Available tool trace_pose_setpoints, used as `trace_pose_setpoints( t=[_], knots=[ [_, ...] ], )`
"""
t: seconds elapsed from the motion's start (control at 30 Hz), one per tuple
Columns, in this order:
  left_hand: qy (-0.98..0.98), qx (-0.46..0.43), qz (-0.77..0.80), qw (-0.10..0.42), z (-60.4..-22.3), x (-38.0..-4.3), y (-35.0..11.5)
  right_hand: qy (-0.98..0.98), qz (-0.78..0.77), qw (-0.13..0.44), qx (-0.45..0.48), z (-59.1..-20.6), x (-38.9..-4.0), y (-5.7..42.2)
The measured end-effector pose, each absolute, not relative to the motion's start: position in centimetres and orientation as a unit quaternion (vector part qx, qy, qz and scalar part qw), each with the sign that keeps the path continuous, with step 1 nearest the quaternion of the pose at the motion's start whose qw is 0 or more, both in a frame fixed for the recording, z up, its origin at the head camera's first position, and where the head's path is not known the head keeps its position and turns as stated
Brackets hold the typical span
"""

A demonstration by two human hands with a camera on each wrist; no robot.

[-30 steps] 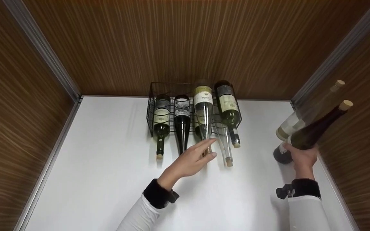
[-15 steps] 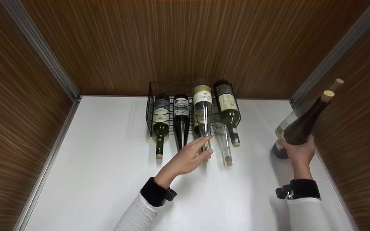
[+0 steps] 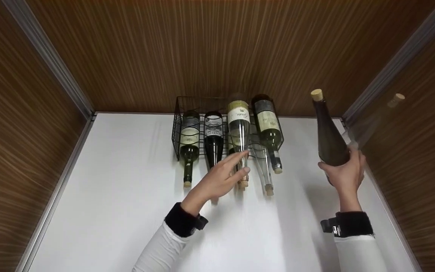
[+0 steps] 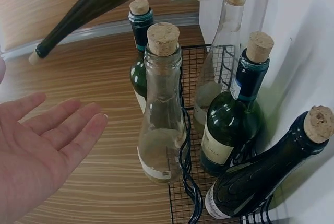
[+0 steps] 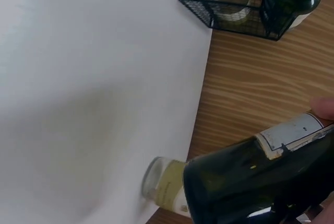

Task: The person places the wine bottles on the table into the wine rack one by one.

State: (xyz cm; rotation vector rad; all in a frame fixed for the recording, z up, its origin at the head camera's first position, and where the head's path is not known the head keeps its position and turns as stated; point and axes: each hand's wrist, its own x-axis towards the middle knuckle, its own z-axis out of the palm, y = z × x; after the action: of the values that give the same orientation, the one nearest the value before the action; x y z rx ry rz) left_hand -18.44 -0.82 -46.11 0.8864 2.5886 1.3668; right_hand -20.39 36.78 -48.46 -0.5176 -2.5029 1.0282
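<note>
My right hand (image 3: 346, 172) grips a dark wine bottle (image 3: 330, 136) by its lower body, raised off the white table with the corked neck pointing up and slightly left. In the right wrist view the bottle's dark base faces the camera. My left hand (image 3: 220, 179) hovers by the necks of the racked bottles, fingers extended and thumb apart, holding nothing. Just beyond it lies a clear corked bottle (image 3: 239, 128) with a white label, on top in the black wire rack (image 3: 177, 130). The left wrist view shows the spread left fingers (image 4: 68, 130) apart from this bottle.
Several other corked bottles fill the rack, including a green one (image 3: 189, 151) at its left end and another green one (image 3: 269, 124) at its right. A clear bottle (image 5: 169, 185) stands by the right wood-grain wall. Wood-grain panels enclose the white table (image 3: 127, 189).
My right hand has lifted the dark bottle off the table beside the right wall and carried it left, its neck swinging leftward. My left hand has shifted slightly toward the rack.
</note>
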Motion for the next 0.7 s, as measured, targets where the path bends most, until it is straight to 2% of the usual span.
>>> trace_pose_setpoints(
  t=[0.43,0.7],
  knots=[
    [0.839,0.263,0.476,-0.002,-44.9,-19.7,-0.3,-0.918,0.281,0.266,-0.087,-46.7,-20.1,34.0],
    [0.833,0.237,0.494,-0.074,-44.3,-20.1,-0.2,-0.924,0.217,0.313,-0.021,-46.3,-19.9,33.1]
  ],
)
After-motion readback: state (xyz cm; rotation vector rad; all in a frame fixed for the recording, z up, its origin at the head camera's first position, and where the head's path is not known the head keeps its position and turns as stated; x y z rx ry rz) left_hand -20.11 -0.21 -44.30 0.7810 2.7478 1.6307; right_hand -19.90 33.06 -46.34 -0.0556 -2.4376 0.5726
